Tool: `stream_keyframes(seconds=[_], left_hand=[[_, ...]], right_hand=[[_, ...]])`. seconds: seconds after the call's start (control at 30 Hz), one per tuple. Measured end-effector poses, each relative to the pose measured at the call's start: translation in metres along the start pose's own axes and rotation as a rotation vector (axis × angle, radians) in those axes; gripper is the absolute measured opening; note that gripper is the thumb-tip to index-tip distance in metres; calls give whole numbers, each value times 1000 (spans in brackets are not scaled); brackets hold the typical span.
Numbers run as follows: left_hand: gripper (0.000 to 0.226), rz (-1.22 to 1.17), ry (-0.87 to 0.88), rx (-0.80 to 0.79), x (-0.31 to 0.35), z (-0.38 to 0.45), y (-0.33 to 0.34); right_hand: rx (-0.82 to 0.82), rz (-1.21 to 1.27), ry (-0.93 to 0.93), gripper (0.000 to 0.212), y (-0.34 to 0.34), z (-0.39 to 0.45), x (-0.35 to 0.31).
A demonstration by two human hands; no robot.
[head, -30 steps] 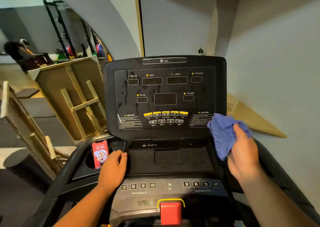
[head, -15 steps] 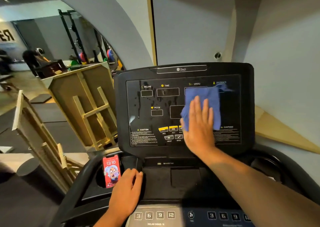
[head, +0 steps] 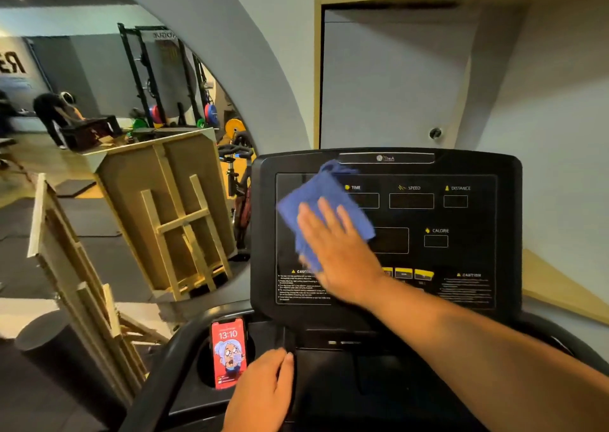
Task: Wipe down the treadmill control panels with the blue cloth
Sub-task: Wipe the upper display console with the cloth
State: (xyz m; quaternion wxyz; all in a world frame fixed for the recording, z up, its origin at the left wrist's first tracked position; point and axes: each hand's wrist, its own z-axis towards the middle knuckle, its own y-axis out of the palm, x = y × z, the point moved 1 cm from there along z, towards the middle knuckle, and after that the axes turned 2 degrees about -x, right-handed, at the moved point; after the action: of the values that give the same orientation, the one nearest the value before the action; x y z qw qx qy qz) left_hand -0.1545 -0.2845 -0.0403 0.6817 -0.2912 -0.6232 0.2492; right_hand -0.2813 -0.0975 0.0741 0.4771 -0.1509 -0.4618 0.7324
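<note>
The treadmill's upright black control panel point(head: 461, 220) faces me, with labels for time, speed, distance and calorie. My right hand point(head: 339, 250) lies flat with fingers spread on the blue cloth point(head: 316, 197), pressing it against the panel's upper left area. The cloth hides the incline and pulse readouts. My left hand point(head: 263, 395) rests on the black tray of the lower console point(head: 329, 375), fingers curled over its left edge, holding nothing loose.
A phone with a red lock screen point(head: 229, 352) stands in the left cup holder. Wooden frames point(head: 164, 214) lean at the left beside a black cylinder point(head: 43, 339). A grey wall and wooden ledge point(head: 560, 286) are to the right. A person bends over far left.
My right hand has slid the cloth leftward and slightly up across the panel, from its right edge to the upper left. The view has tilted up and moved closer. My left hand stays put.
</note>
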Motion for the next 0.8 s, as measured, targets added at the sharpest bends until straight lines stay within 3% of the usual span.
stream_keyframes(seconds=[0.1, 0.17, 0.23, 0.33, 0.37, 0.57, 0.67, 0.73, 0.8], left_hand=[[32, -59, -27, -13, -4, 2, 0], [32, -94, -65, -19, -6, 3, -1], [33, -98, -112, -21, -5, 5, -3], [34, -111, -157, -31, -4, 6, -4], [35, -116, -164, -28, -3, 5, -6], [41, -80, -123, -23, 3, 2, -7], [44, -45, -93, -18, 3, 2, -7], [43, -26, -88, -18, 3, 1, -8], [41, -6, -91, -9, 4, 0, -8]], right_hand=[[-209, -34, -353, 86, 15, -42, -25], [-211, -51, -439, 76, 7, -35, -10], [-142, -56, -300, 72, -7, -2, 11], [35, -11, 62, 68, -26, 50, 20], [40, -11, 88, 70, -23, 55, 12], [-211, 5, -333, 95, 26, -30, -43], [-263, -9, -437, 87, 28, -46, -35], [-191, -7, -380, 82, 17, -24, -14], [-105, 26, -169, 73, -5, 9, 12]])
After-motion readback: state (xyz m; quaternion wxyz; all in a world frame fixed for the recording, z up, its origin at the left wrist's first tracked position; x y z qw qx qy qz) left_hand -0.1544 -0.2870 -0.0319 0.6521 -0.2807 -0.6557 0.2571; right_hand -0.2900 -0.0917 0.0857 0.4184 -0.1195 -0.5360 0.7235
